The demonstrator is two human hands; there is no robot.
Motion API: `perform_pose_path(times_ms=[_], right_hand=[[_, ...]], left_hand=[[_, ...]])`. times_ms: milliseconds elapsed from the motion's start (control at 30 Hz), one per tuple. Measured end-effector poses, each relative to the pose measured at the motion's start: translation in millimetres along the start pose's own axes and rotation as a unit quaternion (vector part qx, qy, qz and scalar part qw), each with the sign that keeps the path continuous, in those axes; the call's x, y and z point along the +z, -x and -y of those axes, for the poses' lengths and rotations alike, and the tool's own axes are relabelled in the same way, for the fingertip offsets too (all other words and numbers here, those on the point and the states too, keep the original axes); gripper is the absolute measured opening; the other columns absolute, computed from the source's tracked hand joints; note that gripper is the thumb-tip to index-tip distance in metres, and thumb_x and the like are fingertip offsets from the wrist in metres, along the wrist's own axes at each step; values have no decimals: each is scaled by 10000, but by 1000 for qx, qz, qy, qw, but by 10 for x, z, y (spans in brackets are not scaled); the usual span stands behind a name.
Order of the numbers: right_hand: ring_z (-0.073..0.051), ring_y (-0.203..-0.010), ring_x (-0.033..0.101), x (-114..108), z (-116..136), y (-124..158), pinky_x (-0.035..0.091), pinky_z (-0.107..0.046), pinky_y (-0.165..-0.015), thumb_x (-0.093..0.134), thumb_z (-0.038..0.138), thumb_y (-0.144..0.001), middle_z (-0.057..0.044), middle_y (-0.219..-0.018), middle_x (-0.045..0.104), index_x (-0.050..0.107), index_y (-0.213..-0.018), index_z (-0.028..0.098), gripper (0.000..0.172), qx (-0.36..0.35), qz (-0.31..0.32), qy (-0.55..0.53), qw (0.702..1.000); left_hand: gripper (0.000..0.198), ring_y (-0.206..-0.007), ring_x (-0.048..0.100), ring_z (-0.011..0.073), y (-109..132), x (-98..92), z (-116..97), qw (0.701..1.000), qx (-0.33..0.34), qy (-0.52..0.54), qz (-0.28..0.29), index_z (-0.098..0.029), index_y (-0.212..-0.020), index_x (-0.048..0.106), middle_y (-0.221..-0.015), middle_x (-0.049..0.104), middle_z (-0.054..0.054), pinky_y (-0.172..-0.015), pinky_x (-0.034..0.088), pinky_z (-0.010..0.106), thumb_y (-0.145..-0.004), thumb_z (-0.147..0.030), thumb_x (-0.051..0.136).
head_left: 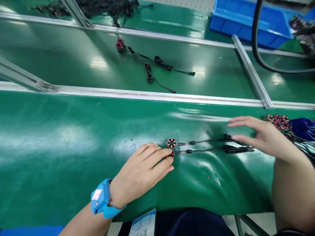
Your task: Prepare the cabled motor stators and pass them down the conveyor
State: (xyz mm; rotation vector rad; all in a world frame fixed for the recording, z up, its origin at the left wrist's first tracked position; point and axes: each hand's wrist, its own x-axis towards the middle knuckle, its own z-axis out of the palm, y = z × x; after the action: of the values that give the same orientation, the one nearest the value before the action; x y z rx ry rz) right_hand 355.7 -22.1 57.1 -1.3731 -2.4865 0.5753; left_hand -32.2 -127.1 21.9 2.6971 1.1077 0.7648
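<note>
My left hand (145, 170), with a blue wrist strap (102, 198), has its fingertips closed over a small round motor stator with red windings (172, 153), which they partly cover. Just above it lies another stator with copper windings (171, 143), apart from my fingers. A black cable (205, 150) runs right from the held stator to a coiled bundle (233, 149). The upper stator's cable (209, 141) runs alongside to its own bundle (228, 137). Over that end hovers my right hand (261, 136), open, thumb and fingers apart.
Several stators (279, 122) are heaped at right beside a blue bag (304, 127). Beyond the white rail (147, 95) lie more cabled stators (120, 45). A blue bin (248, 24) and a hanging black hose (255, 39) are at upper right. A tiny wire scrap (214, 180) lies nearby.
</note>
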Motion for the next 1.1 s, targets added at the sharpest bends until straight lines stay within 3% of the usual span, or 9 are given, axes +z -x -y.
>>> perform_pose_path(times_ms=[100,167,333,467,533,667,733,900,1100], right_hand=[[-279,-1191,609,145,123,-803,466,-463,-1057,627,557,-892,-91,-1247,662,653,-1195,258,427,-70,-28,35,997],[-311,-1270,545,306,192,-1404,409,-531,-1092,630,568,-876,-113,-1310,622,612,-1256,245,499,-73,-64,46,994],[-409,-1510,136,842,504,-2736,159,-627,-1171,746,694,-698,-176,-1623,224,517,-1344,250,817,51,-90,63,993],[-451,-1511,-42,1147,764,-3342,38,-653,-1164,672,819,-648,-173,-1661,47,532,-1273,247,858,148,-72,31,986],[-466,-1504,17,1206,796,-3492,63,-650,-1162,701,765,-655,-191,-1648,92,565,-1216,220,794,171,-46,52,983],[-425,-1364,388,1166,637,-3598,287,-608,-1095,704,474,-757,-189,-1443,467,637,-1088,204,433,189,-37,102,976],[-392,-1249,500,1112,511,-3581,363,-577,-1039,654,371,-792,-178,-1297,578,643,-1076,198,333,193,-59,104,974],[-287,-1022,615,1013,375,-3412,477,-407,-890,606,302,-804,-108,-1089,682,602,-1101,212,310,157,-107,78,979],[-231,-878,624,821,584,-3087,474,-331,-767,558,379,-823,-52,-1005,706,595,-1052,235,274,90,-154,43,983]], left_hand=[[101,-858,639,180,-14,-7,-64,996,44,-22,-71,-141,-1012,659,-993,726,54,-845,523,358,-913,-143,682],[121,-832,644,169,-19,1,-78,992,67,-43,-94,-139,-1025,662,-965,727,52,-828,533,349,-907,-118,679],[158,-808,644,179,-26,24,15,985,81,-96,-116,-115,-1073,654,-954,715,72,-780,546,360,-928,-80,602],[157,-762,611,171,-19,54,143,984,62,-132,-107,-118,-1063,649,-926,701,67,-728,534,346,-943,-70,559],[149,-769,605,171,-11,66,181,984,49,-140,-102,-121,-1055,647,-912,695,64,-731,530,343,-954,-79,547],[126,-776,596,166,6,82,195,983,39,-144,-105,-119,-1036,646,-911,689,62,-732,520,332,-965,-93,544],[111,-765,587,163,12,91,188,983,39,-148,-106,-118,-1021,645,-910,684,59,-711,507,326,-964,-95,552],[120,-728,555,155,27,114,184,983,37,-153,-99,-128,-1025,638,-865,665,48,-672,470,318,-987,-127,524],[126,-739,567,169,30,104,215,986,35,-144,-81,-135,-1057,621,-837,649,38,-708,464,333,-984,-138,519]])
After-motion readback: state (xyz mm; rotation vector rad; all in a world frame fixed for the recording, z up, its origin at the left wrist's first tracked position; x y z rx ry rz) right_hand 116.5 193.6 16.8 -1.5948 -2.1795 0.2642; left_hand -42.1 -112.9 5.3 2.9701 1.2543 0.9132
